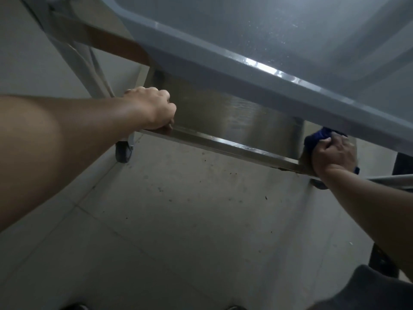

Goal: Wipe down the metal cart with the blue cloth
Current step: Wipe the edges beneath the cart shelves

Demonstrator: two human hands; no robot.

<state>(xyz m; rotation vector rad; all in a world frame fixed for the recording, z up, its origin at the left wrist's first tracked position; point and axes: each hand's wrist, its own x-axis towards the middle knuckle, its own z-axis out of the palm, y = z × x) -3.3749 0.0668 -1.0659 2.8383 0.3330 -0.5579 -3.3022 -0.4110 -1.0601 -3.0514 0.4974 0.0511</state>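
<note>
Wipes the metal cart (223,141) at the right corner of its lower shelf (237,117), right hand (334,154) grip clamped on the blue cloth (316,138). Left hand (154,108) grip clamped on its rim. Probably calls next for a leftward sweep.

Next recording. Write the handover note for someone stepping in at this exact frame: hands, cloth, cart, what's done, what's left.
Left hand: grips the front edge of the metal cart's lower shelf, steadying it.
Right hand: holds the bunched blue cloth against the shelf's right end, under the grey top tray.
Done: wipe streaks show mid-shelf; how much is finished cannot be told.
Left: probably the rest of the shelf, the legs and the wheel.
</note>
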